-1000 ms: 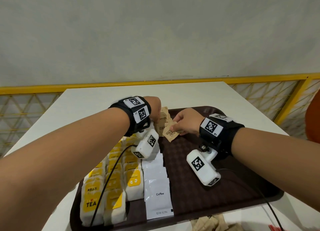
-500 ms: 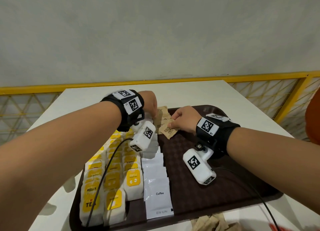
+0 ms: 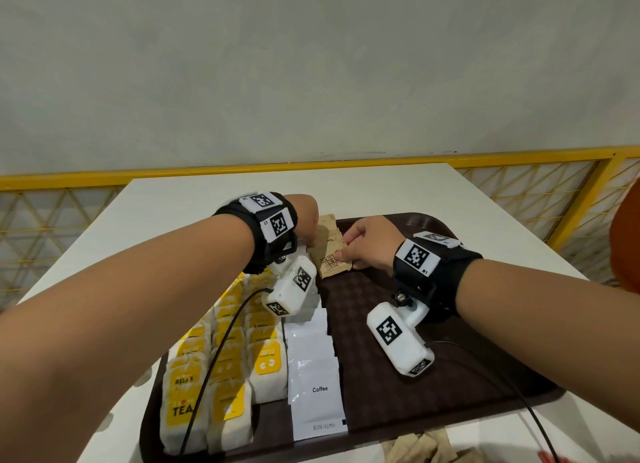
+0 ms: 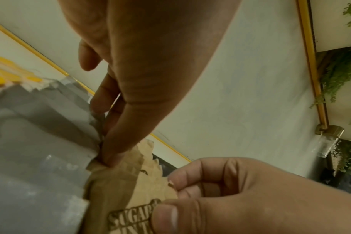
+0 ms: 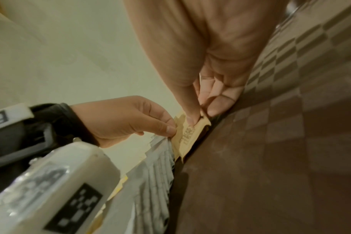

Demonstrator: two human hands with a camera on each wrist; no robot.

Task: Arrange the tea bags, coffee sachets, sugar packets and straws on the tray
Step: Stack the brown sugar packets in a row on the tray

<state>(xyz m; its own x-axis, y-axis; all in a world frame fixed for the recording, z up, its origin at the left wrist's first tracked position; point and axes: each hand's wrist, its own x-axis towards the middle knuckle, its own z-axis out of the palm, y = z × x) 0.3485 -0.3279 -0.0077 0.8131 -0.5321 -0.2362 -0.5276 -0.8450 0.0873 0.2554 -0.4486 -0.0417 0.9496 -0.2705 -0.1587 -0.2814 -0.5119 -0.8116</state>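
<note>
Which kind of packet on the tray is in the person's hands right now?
The brown sugar packets at the tray's far end: both hands pinch them. The yellow-labelled tea bags and white coffee sachets lie untouched in rows.

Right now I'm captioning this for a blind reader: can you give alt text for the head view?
Both hands, left and right, pinch brown sugar packets at the far end of a dark brown tray. Rows of yellow tea bags and white coffee sachets line its left side.
</note>
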